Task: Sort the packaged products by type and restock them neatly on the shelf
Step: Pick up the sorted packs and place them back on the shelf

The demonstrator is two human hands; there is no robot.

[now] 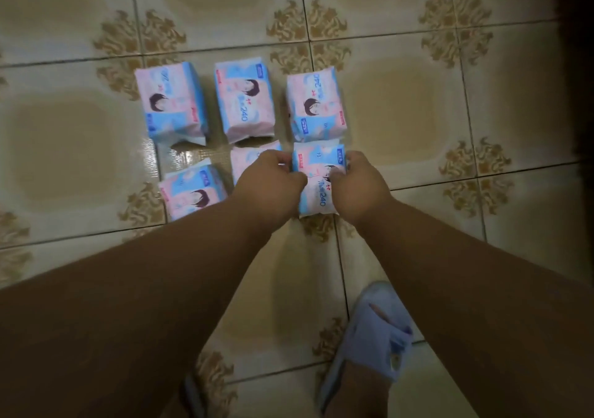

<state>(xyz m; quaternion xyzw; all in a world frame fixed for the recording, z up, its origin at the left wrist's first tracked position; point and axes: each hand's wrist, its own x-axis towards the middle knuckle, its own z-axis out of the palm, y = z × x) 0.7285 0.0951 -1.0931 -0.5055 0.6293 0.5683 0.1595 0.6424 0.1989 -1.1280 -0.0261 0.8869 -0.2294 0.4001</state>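
Underfoot, glossy cream floor tiles (401, 102) with brown ornamental corner motifs and dark grout lines fill nearly the whole view. Two bare forearms reach forward and down from the lower edge toward a cluster of six pink-and-blue soft packs laid flat on the tiles in two rows of three. Below the arms, toward the lower right, a foot sits in a pale blue slipper (373, 337). Of the far row, the left pack (172, 102), the middle pack (244, 101) and the right pack (316, 104) lie side by side with narrow gaps between them, each printed with a dark-haired cartoon figure; "240" reads clearly on the middle one. In the near row, the near-left pack (193, 192) lies a little apart from the others, and the near-middle pack (249, 158) is mostly hidden behind the left wrist. The near-right pack (318, 189) rests on the floor just below the far right one, almost touching it, and is held from both sides. The left hand (273, 179) curls its fingers over the pack's left edge, and the right hand (356, 184) curls round its right edge, thumb on the printed top face.
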